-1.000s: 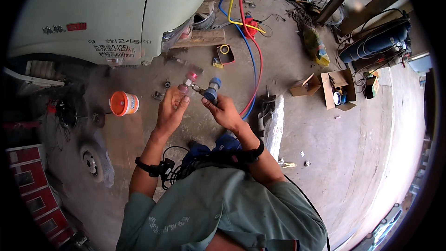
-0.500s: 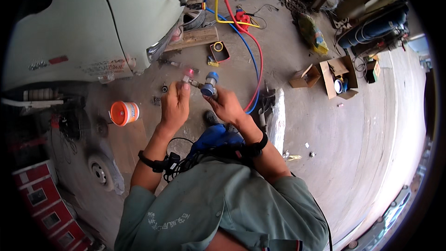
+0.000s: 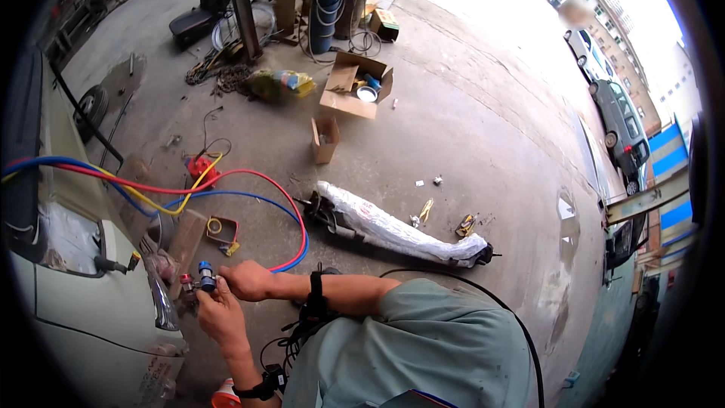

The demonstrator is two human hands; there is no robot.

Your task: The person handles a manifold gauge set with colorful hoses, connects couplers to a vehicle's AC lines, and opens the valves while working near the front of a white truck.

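Observation:
My two hands are close together beside the pale vehicle (image 3: 98, 310), fingers closed round a pair of hose couplers. A red coupler (image 3: 186, 280) shows just beyond the fingertips of my left hand (image 3: 220, 321). Next to it stands a blue coupler (image 3: 205, 275), pinched by my right hand (image 3: 248, 280). Fingers hide part of both fittings, so where they meet cannot be made out. A red hose (image 3: 291, 208) and a blue hose (image 3: 260, 198) curve over the floor and pass behind my right wrist. A yellow hose (image 3: 185, 200) runs along with them.
A long part wrapped in white plastic (image 3: 393, 223) lies on the floor at centre. Beyond it are a small carton (image 3: 325, 141) and a larger open carton (image 3: 350, 103). Left lie a small open box (image 3: 222, 231), a wooden plank (image 3: 183, 245) and a red device (image 3: 201, 170).
The view has swung to the right, so hands, vehicle and hoses now sit farther left in the picture. Both hands still grip the couplers, now close by the vehicle's corner.

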